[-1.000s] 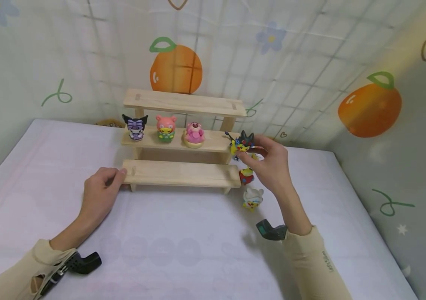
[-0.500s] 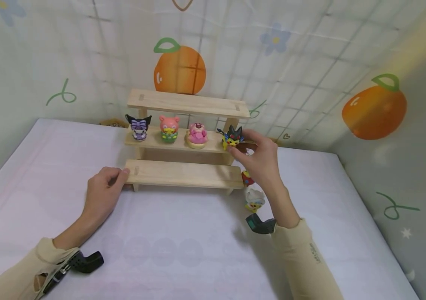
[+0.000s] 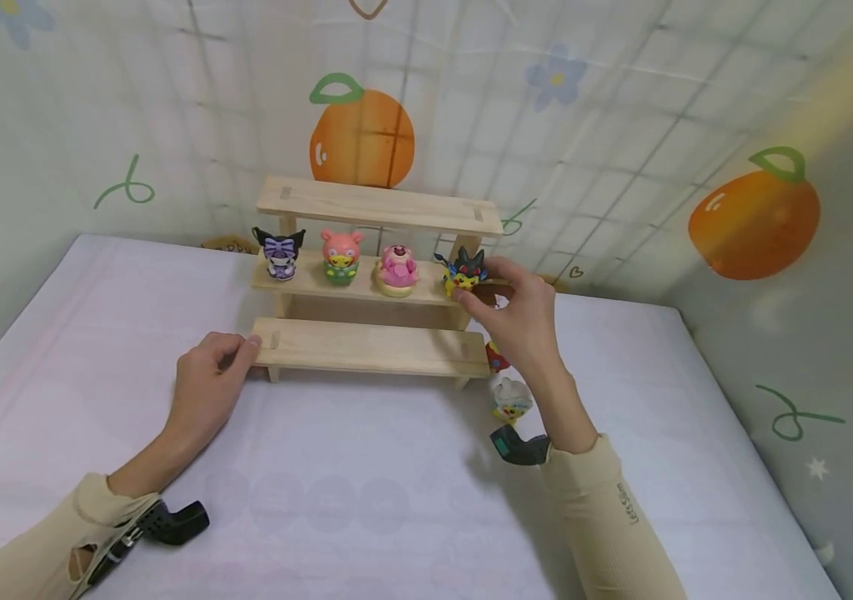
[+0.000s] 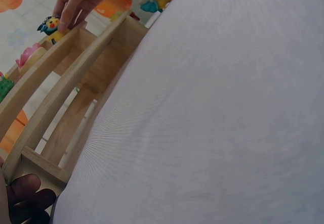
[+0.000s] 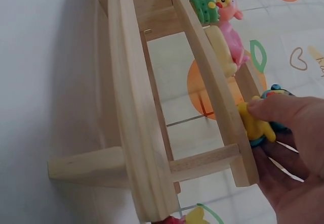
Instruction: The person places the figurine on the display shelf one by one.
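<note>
A three-tier wooden display stand (image 3: 373,343) rises on the table. My left hand (image 3: 208,379) grips the left end of its lowest tier, thumb on top and fingers curled beneath in the left wrist view. At the right end of the middle tier, my right hand (image 3: 524,325) pinches a yellow figurine with a black-eared hood (image 3: 464,268); its base is right at the board in the right wrist view. Along the same tier stand a purple-and-black figurine (image 3: 279,254), a pink-and-green one (image 3: 340,258) and a pink bear figurine (image 3: 398,271).
Right of the stand, a red figurine (image 3: 497,357) sits partly hidden by my hand, with a white-hooded yellow one (image 3: 512,398) in front of it. A white cloth covers the table (image 3: 306,500). A curtain printed with oranges (image 3: 362,137) hangs close behind the stand.
My right hand has moved left with the black-hooded figurine, from beside the stand onto the right end of the middle tier. My left hand keeps its grip on the lowest tier.
</note>
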Action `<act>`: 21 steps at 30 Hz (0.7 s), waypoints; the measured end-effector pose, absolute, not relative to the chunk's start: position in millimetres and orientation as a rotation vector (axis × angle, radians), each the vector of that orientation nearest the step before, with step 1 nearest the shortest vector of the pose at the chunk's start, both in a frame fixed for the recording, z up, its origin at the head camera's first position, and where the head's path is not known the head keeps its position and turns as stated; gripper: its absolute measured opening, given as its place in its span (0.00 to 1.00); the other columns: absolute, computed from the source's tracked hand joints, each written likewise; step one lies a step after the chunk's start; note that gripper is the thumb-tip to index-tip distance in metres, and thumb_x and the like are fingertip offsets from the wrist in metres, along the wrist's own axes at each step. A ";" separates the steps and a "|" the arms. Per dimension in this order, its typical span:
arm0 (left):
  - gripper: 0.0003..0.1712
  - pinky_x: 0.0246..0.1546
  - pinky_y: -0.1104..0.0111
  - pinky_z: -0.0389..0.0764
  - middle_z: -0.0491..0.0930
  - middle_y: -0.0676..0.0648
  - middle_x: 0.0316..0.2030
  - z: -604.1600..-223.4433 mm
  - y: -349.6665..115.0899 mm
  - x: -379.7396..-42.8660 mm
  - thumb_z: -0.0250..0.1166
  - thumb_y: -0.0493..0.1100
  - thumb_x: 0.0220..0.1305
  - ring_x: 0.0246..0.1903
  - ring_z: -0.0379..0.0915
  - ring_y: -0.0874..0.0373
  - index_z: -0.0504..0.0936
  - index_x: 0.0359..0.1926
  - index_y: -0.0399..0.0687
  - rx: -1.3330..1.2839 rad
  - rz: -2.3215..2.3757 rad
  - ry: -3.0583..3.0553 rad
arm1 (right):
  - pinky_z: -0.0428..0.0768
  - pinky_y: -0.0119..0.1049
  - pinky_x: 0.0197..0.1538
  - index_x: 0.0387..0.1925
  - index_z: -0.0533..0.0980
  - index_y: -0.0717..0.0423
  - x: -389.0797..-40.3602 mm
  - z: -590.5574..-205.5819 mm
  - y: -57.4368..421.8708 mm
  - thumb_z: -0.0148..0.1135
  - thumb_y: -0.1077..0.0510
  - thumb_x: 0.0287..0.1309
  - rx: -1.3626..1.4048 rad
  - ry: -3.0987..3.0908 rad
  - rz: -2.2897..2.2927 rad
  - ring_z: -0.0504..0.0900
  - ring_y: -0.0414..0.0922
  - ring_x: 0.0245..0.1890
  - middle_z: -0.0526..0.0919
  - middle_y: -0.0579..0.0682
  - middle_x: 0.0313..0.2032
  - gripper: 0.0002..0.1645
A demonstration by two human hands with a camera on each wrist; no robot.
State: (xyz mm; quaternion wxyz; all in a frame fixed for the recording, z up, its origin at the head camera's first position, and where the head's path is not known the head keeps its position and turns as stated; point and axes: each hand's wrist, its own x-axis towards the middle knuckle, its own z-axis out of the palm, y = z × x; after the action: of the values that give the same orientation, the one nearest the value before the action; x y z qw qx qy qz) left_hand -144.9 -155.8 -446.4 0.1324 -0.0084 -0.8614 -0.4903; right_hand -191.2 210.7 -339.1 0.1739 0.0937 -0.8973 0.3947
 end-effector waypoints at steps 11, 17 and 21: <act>0.22 0.42 0.70 0.70 0.85 0.41 0.38 -444.7 -156.2 -144.1 0.60 0.49 0.79 0.39 0.74 0.53 0.87 0.31 0.40 -0.031 -1.415 -2.494 | 0.81 0.46 0.63 0.65 0.77 0.55 -188.4 -330.7 229.1 0.76 0.56 0.62 0.380 -2.565 1.226 0.86 0.52 0.56 0.86 0.53 0.57 0.31; 0.22 0.42 0.69 0.70 0.85 0.41 0.39 -445.1 -157.0 -144.1 0.59 0.49 0.79 0.40 0.74 0.53 0.87 0.31 0.40 -0.025 -1.414 -2.509 | 0.78 0.38 0.61 0.66 0.77 0.53 -186.3 -325.3 250.1 0.69 0.57 0.69 0.328 -2.527 1.245 0.83 0.51 0.60 0.86 0.52 0.60 0.27; 0.22 0.43 0.69 0.70 0.85 0.40 0.40 -444.8 -156.3 -143.7 0.59 0.49 0.79 0.40 0.74 0.53 0.87 0.32 0.39 -0.018 -1.418 -2.517 | 0.79 0.37 0.63 0.65 0.78 0.56 -188.7 -326.9 265.8 0.68 0.60 0.69 0.292 -2.470 1.251 0.82 0.50 0.58 0.86 0.53 0.58 0.24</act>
State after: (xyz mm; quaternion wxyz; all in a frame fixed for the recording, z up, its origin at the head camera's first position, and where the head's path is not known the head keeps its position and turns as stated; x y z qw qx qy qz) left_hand -143.7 -156.3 -444.8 0.1260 -0.0062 -0.8642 -0.4870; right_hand -188.7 265.8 -326.9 0.1779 0.1031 -0.8730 0.4423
